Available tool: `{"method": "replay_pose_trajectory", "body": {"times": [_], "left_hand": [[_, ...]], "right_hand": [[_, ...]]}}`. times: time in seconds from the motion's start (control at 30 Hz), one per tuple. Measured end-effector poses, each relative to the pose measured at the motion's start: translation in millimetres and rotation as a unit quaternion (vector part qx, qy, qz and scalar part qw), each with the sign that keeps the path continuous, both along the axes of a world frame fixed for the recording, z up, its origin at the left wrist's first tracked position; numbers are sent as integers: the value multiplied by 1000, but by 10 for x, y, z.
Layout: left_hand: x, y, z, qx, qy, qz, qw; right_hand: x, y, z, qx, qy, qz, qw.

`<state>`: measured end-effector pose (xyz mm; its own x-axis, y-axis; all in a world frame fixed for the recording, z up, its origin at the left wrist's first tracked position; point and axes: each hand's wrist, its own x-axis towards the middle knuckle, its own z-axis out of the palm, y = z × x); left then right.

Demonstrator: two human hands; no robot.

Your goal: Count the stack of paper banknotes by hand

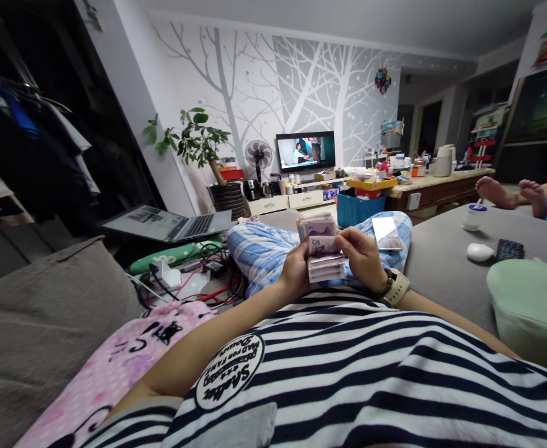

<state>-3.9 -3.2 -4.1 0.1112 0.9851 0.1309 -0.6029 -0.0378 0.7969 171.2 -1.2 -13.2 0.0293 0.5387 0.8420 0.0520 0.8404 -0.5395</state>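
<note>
A wad of purple-pink banknotes (320, 227) stands fanned above my lap, with several folded ends hanging below. My left hand (295, 269) is closed around the wad's left side. With thumb and fingers, my right hand (361, 256) pinches the right edge of a front note marked with a 5. A pale watch (398, 287) and a dark bracelet circle my right wrist. Beneath the notes are my crossed legs in blue-and-white checked trousers (264, 249). On my right knee lies a smartphone (387, 234) with a bright screen.
An open laptop (170, 225) sits to the left above a green cushion and tangled cables (208, 274). At right on the sofa are a white mouse (480, 252), a remote (510, 249), a small jar (475, 216) and a green neck pillow (525, 305). Another person's bare feet (497, 191) rest beyond.
</note>
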Motion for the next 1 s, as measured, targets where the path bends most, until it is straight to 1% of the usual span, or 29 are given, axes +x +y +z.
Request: {"method": "replay_pose_trajectory", "body": {"times": [0.1,0.23,0.37,0.47,0.67,0.8,0.93,1.0], "left_hand": [[-11,-14,13,-11,4,-1,1000],[7,-71,85,-39,19,8,999],[53,-125,165,-62,-13,-5,998],[83,-170,200,-74,-26,-2,997],[101,-277,242,-92,-5,-4,996],[86,-247,209,-84,6,-1,996],[29,-133,104,-56,13,19,998],[-12,-85,55,-46,26,11,999]], "right_hand": [[3,-16,1,1,-5,6,1000],[0,-33,11,-2,-12,14,1000],[-11,-44,24,-10,-15,22,1000],[-8,-52,31,-22,-23,31,999],[24,-67,37,-37,-50,45,997],[21,-65,45,-41,-34,47,997],[4,-49,56,-45,-3,61,997],[-4,-30,58,-47,11,55,997]]}}
